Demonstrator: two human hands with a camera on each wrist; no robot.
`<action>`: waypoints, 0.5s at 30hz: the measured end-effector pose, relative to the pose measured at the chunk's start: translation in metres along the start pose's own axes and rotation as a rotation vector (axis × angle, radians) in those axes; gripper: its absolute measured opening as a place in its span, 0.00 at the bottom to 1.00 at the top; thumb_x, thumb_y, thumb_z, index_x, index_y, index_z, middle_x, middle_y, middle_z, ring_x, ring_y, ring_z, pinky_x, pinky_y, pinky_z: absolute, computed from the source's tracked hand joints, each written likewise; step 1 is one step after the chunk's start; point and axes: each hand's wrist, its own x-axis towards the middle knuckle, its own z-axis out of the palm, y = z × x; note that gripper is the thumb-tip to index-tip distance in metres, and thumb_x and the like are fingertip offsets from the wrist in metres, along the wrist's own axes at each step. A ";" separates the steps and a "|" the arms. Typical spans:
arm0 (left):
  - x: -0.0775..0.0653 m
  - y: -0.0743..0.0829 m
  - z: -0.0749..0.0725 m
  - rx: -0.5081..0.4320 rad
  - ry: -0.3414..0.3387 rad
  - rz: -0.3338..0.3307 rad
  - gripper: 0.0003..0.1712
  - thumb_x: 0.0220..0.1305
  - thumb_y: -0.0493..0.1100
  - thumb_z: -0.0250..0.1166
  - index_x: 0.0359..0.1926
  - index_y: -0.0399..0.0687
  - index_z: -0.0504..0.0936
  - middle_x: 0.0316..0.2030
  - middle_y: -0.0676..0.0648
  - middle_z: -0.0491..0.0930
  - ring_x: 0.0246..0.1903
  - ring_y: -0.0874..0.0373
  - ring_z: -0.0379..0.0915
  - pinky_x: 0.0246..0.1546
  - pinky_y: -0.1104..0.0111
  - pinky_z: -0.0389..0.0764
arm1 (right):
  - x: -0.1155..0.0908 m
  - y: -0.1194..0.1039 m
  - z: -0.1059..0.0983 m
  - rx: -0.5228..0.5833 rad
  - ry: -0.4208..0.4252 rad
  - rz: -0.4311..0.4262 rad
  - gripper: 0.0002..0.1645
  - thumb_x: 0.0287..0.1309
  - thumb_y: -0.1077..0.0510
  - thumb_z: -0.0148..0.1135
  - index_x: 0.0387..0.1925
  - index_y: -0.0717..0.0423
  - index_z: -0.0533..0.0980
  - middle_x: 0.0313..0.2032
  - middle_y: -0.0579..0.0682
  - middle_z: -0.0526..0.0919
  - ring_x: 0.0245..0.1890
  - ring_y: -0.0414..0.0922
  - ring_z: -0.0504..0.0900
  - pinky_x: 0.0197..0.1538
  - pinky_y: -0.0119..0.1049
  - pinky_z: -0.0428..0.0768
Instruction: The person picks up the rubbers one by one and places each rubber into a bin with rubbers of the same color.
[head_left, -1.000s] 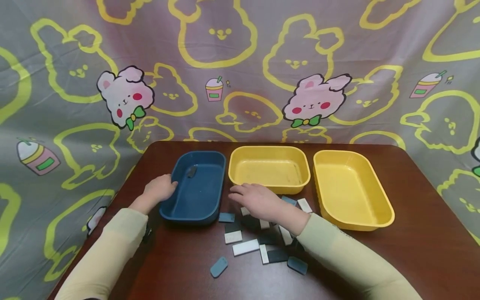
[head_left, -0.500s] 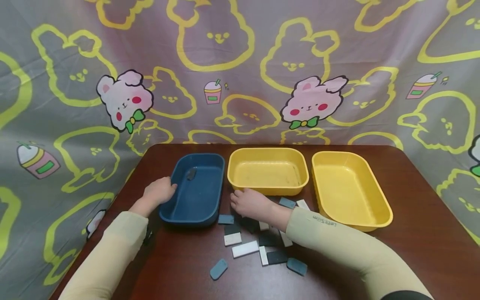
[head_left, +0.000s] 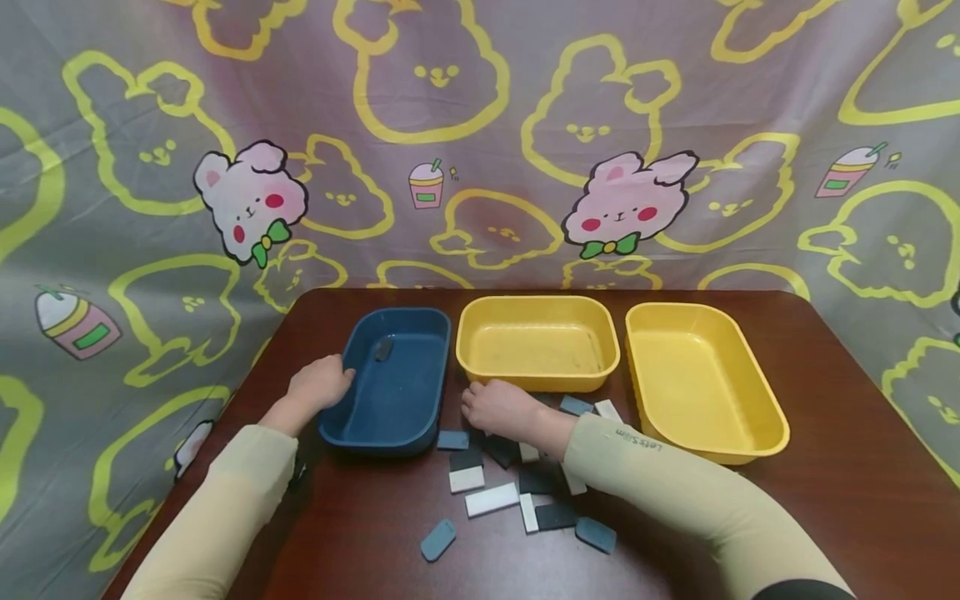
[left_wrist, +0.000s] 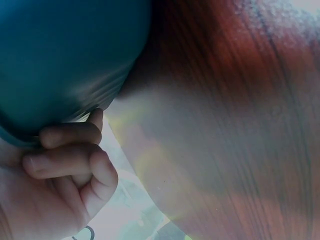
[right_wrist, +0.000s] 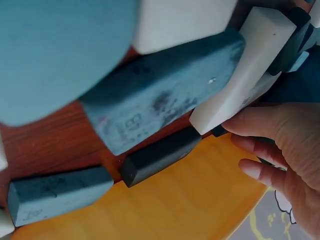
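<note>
My left hand (head_left: pixel 318 384) grips the left wall of the blue tub (head_left: pixel 401 392), with curled fingers under its rim in the left wrist view. A small dark grey eraser (head_left: pixel 383 348) lies inside that tub. Down among the erasers, just before the middle yellow tub (head_left: pixel 536 382), is my right hand (head_left: pixel 504 408). Its thumb and fingertips pinch a dark eraser (right_wrist: pixel 218 131), mostly hidden by the fingers. The thumb tip is right at the end of a white eraser (right_wrist: pixel 245 70). Close by are a blue-grey eraser (right_wrist: pixel 165 90) and a black eraser (right_wrist: pixel 160 155).
A second yellow tub (head_left: pixel 705 375) stands at the right. Several white, black and blue-grey erasers are scattered in front of the tubs, including a white one (head_left: pixel 492 500) and a blue-grey one (head_left: pixel 438 540) nearer me. A patterned cloth (head_left: pixel 480 150) hangs behind the table.
My right hand has come down slightly toward me, and its fingers have curled in among the erasers. The left hand keeps its grip on the blue tub.
</note>
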 end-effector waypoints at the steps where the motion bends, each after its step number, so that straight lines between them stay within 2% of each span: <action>1: 0.000 0.000 0.000 -0.001 0.002 0.002 0.22 0.73 0.45 0.52 0.53 0.26 0.70 0.36 0.35 0.77 0.32 0.46 0.75 0.32 0.56 0.79 | 0.000 0.000 0.000 0.002 0.002 0.000 0.12 0.62 0.49 0.64 0.45 0.45 0.83 0.39 0.44 0.82 0.36 0.40 0.77 0.33 0.29 0.75; 8: 0.001 -0.001 0.000 -0.010 0.008 0.005 0.21 0.73 0.44 0.52 0.52 0.27 0.71 0.34 0.36 0.77 0.30 0.47 0.75 0.31 0.56 0.79 | 0.001 0.003 -0.001 0.027 0.017 -0.004 0.09 0.63 0.58 0.63 0.43 0.45 0.83 0.36 0.44 0.82 0.34 0.40 0.77 0.31 0.28 0.74; 15: 0.000 0.000 0.000 0.001 -0.004 -0.006 0.22 0.73 0.45 0.52 0.53 0.26 0.70 0.36 0.35 0.77 0.32 0.46 0.75 0.31 0.56 0.78 | -0.003 0.006 -0.014 0.088 0.009 -0.003 0.14 0.59 0.54 0.68 0.47 0.47 0.81 0.37 0.45 0.80 0.34 0.41 0.76 0.34 0.28 0.75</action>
